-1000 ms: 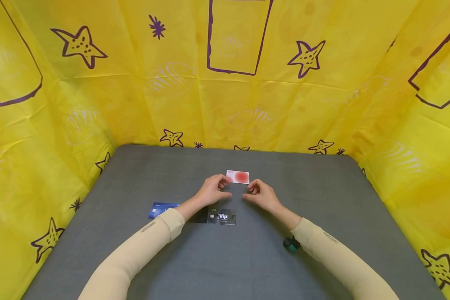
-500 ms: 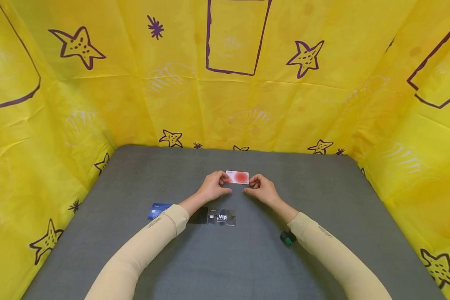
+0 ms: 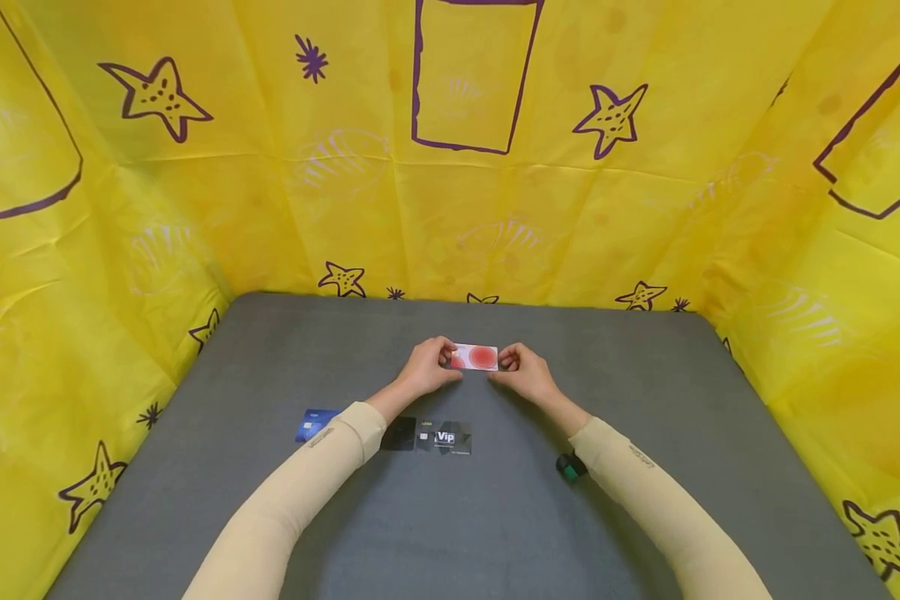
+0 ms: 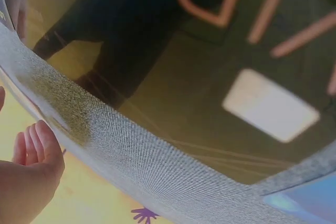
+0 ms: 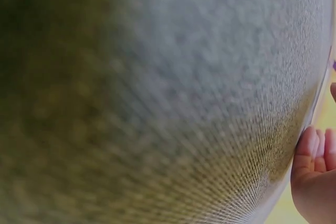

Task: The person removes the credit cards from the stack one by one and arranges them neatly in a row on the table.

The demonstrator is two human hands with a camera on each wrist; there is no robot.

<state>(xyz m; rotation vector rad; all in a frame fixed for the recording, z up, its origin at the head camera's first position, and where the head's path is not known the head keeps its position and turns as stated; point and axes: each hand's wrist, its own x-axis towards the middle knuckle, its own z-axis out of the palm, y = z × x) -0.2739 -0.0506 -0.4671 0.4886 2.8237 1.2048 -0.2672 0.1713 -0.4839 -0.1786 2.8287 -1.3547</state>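
A white card with a red disc (image 3: 478, 357) sits in the middle of the grey table (image 3: 645, 400), lying on it or just above it. My left hand (image 3: 442, 358) pinches its left end with curled fingers. My right hand (image 3: 507, 361) pinches its right end the same way. In the left wrist view, fingers (image 4: 32, 153) show at the lower left beside the grey mat and a glossy dark card surface (image 4: 173, 72). The right wrist view is a blur of grey mat, with fingertips (image 5: 315, 166) at the right edge.
Nearer me lie a black "Vip" card (image 3: 445, 437), a plain black card (image 3: 399, 434) and a blue card (image 3: 312, 423), the last partly under my left sleeve. A small green and black device (image 3: 567, 467) sits under my right wrist. Yellow star-printed sheets wall in the table.
Both hands have moved forward and inward onto the red and white card. The right hand, a gap away a second ago, now holds its right end.
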